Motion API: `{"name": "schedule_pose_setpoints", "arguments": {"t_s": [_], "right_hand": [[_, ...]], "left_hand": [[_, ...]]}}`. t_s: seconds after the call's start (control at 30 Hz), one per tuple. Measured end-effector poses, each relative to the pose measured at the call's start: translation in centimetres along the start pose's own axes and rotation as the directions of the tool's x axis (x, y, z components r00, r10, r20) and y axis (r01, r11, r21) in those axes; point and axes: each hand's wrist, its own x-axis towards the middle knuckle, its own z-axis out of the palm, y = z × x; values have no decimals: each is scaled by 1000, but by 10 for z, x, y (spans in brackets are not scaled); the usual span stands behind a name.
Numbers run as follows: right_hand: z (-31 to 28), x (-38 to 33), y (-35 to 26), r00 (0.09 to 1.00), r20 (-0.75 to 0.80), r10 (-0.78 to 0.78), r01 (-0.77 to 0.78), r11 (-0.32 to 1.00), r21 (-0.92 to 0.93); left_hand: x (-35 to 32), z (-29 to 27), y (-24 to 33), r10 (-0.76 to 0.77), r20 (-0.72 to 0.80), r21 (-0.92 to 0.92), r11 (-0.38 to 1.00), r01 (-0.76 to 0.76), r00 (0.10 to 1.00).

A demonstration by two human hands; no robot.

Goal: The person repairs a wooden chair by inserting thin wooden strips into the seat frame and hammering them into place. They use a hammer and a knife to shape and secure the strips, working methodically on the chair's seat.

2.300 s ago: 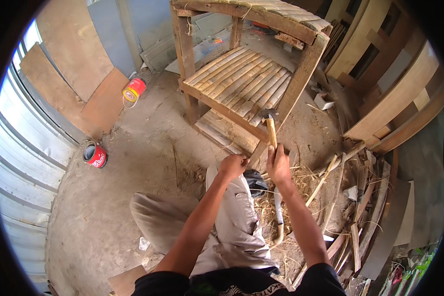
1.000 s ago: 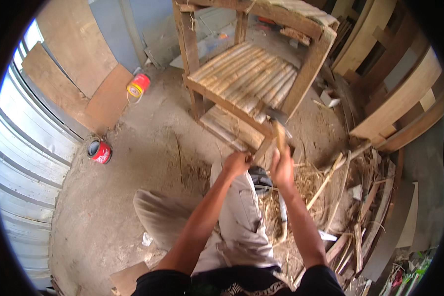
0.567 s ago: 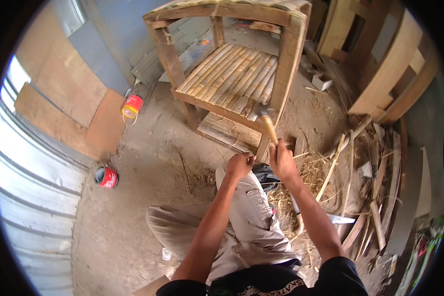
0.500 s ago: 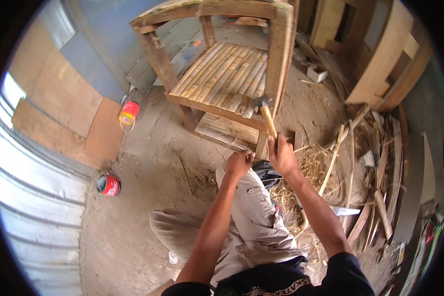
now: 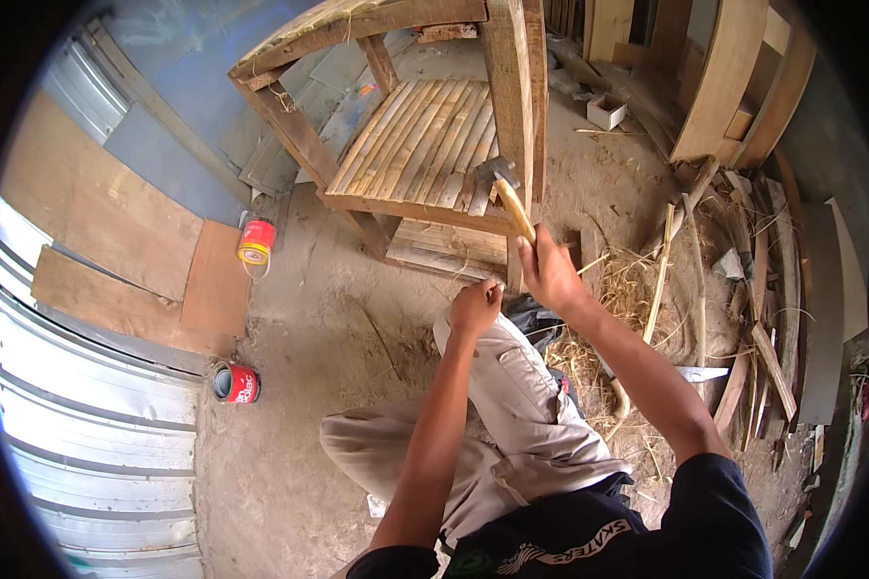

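Observation:
My right hand [image 5: 552,272] is wrapped round the wooden handle of a hammer [image 5: 514,206]. The hammer's dark head is over the front right corner of a bamboo-slat shelf [image 5: 410,145]; whether it touches the slats I cannot tell. That shelf sits within a wooden frame [image 5: 512,106] with square posts and a curved top rail. Just below the lower shelf [image 5: 444,253], near my raised knee, my left hand [image 5: 476,307] is closed with fingertips pinched together. What it holds, if anything, is too small to name.
Two red cans, one with a yellow band [image 5: 257,239] and one open [image 5: 236,383], stand on the floor to the left. Wood shavings [image 5: 628,280], a saw blade [image 5: 702,373] and loose wood strips [image 5: 763,357] lie to the right. A small white box [image 5: 605,112] is farther back.
The whole view has shifted a little, with the frame now further left. Relative to the shelf corner, the hammer head appears slightly higher. My left hand stays closed near my knee.

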Motion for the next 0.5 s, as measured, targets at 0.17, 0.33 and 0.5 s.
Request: {"name": "schedule_pose_setpoints", "arguments": {"t_s": [0.17, 0.33, 0.5], "right_hand": [[4, 0, 4, 990, -44, -138, 139, 990, 25], [6, 7, -2, 1000, -5, 6, -6, 999, -33], [0, 2, -16, 1000, 6, 11, -11, 1000, 13]], "left_hand": [[-2, -3, 4, -63, 14, -22, 998, 63, 998], [-4, -3, 5, -107, 22, 25, 994, 106, 994], [0, 1, 3, -107, 28, 45, 993, 106, 994]]}}
